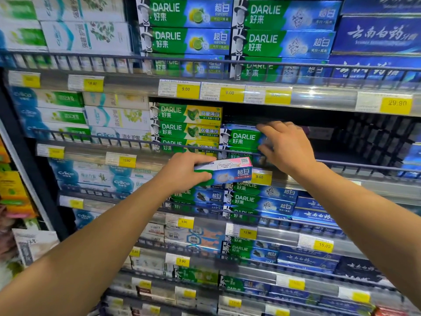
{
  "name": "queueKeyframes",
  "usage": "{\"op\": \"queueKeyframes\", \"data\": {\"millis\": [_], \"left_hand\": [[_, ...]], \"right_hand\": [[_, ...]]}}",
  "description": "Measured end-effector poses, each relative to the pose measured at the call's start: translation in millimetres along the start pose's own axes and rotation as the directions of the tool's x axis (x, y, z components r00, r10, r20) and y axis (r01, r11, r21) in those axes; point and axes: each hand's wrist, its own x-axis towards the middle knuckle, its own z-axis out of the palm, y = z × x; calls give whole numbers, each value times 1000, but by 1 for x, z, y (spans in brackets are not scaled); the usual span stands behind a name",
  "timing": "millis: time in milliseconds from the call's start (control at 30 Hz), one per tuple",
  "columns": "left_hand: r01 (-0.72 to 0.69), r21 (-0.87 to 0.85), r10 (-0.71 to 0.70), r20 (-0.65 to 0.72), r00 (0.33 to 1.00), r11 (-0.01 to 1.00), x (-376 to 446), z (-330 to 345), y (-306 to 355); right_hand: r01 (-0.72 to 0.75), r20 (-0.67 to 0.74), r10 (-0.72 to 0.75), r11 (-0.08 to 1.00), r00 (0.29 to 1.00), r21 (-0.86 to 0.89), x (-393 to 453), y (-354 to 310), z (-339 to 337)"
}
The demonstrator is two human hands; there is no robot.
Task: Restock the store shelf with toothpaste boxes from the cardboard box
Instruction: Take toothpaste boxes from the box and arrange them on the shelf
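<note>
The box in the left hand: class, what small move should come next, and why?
Probably lift the box onto the short Darlie stack that the right hand steadies. The left hand holds it just below that shelf, and dark space shows above the stack.

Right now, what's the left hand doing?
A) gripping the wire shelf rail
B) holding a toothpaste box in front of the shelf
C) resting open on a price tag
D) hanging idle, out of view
B: the left hand grips a Darlie toothpaste box in front of the shelves, while the right hand is on the Darlie boxes in the shelf row above.
</note>
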Motion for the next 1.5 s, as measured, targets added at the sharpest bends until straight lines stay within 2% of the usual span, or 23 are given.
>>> {"op": "queueKeyframes", "data": {"millis": [367, 533, 600, 700, 800, 1100, 1167, 1267, 1367, 1500], "left_hand": [[13, 15, -13, 10, 1000, 1000, 1, -2, 8], [-39, 15, 39, 15, 999, 999, 7, -7, 23], [-68, 32, 68, 3, 998, 997, 13, -10, 35], [-129, 93, 131, -10, 991, 987, 26, -13, 57], [-152, 137, 154, -4, 988, 979, 40, -14, 79], [-222, 127, 234, -89, 968, 967, 59, -22, 115], [-231, 123, 245, -119, 962, 965, 59, -23, 114], [-250, 139, 268, -138, 953, 958, 57, -21, 107], [-265, 161, 290, -158, 944, 951, 55, -20, 105], [-284, 212, 320, -158, 934, 935, 54, -19, 109]], "right_hand": [[13, -19, -13, 1000, 1000, 8, -1, -2, -5], [41, -234, 1, 983, 972, 176, -17, -9, -18], [118, -281, -53, 969, 958, 219, -33, -14, -23], [243, -234, -200, 955, 951, 172, -51, -17, -23], [240, -213, -217, 966, 953, 93, -54, -6, -22], [106, -301, -87, 993, 949, 46, -42, 25, -43], [4, -281, 52, 981, 958, 195, -43, 26, -45], [-117, -205, 287, 801, 936, 587, -48, 19, -48], [-188, -179, 407, 711, 896, 678, -52, 11, -46], [-213, -169, 473, 649, 865, 730, -56, 8, -44]]}}
